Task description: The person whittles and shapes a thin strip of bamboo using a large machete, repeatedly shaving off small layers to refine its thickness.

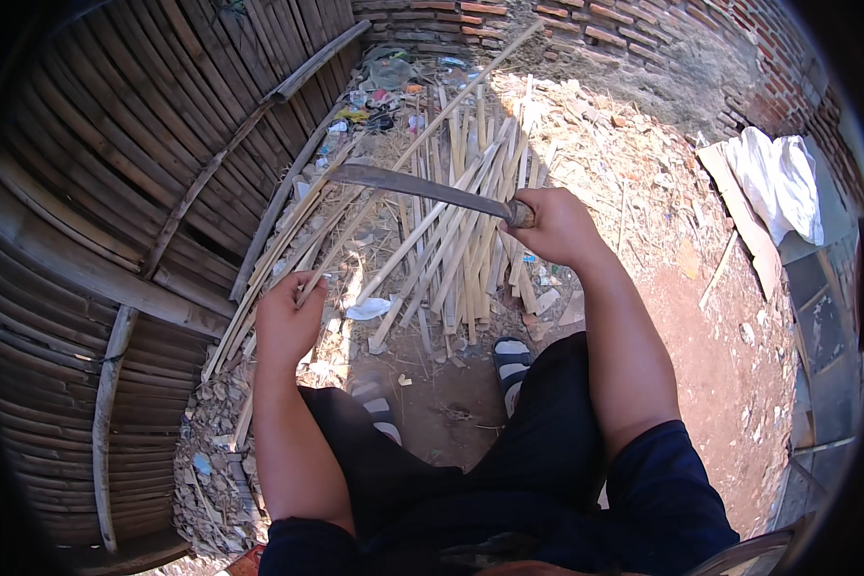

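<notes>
My right hand (552,226) grips the wooden handle of a machete (422,186). Its long, dark blade points left, with the tip curving downward slightly, and passes over a long bamboo strip (490,74). The strip's near end is pinched between the thumb and fingers of my left hand (290,312); it slants up and away to the right. Whether the blade touches the strip, I cannot tell. Beyond and below the machete, a loose pile of pale bamboo strips (466,245) lies on the ground.
More strips (274,264) lie along the slatted bamboo wall (77,182) at left. A brick wall (634,43) stands behind scattered litter (389,72). To the right are a white sack (778,178) and a flat board (739,216). My sandalled feet (512,363) are just before the pile.
</notes>
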A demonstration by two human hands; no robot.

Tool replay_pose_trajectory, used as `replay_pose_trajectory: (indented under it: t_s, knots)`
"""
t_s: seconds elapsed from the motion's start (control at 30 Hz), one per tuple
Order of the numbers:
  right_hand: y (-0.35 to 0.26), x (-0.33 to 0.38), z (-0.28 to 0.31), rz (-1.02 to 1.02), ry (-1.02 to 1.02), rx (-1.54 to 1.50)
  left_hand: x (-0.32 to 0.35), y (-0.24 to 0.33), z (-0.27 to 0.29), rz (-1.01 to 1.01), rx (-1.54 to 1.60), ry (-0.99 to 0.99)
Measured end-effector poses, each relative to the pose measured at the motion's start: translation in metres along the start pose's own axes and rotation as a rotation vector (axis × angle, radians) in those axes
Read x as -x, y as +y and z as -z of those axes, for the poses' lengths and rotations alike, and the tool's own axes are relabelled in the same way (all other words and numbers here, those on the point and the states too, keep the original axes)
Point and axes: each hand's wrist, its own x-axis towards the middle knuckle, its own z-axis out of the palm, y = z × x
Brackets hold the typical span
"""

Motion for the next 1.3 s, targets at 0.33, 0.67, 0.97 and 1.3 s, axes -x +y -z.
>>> replay_pose_trajectory:
  t_s: [0.33,0.67,0.97,1.3]
  knots:
    - [0.000,-0.012,-0.004,-0.021,-0.024,-0.062,0.000,-0.007,0.004,0.013,0.015,-0.011]
    - [-0.004,-0.001,-0.013,0.099,-0.023,-0.026,0.001,0.003,-0.006,0.026,-0.043,-0.007]
    - [-0.011,-0.012,-0.009,0.046,-0.101,-0.032,0.004,0.004,0.002,0.034,-0.010,-0.010]
    - [0.000,-0.004,-0.010,0.048,-0.128,-0.011,0.002,0.010,-0.001,0.055,-0.068,-0.033]
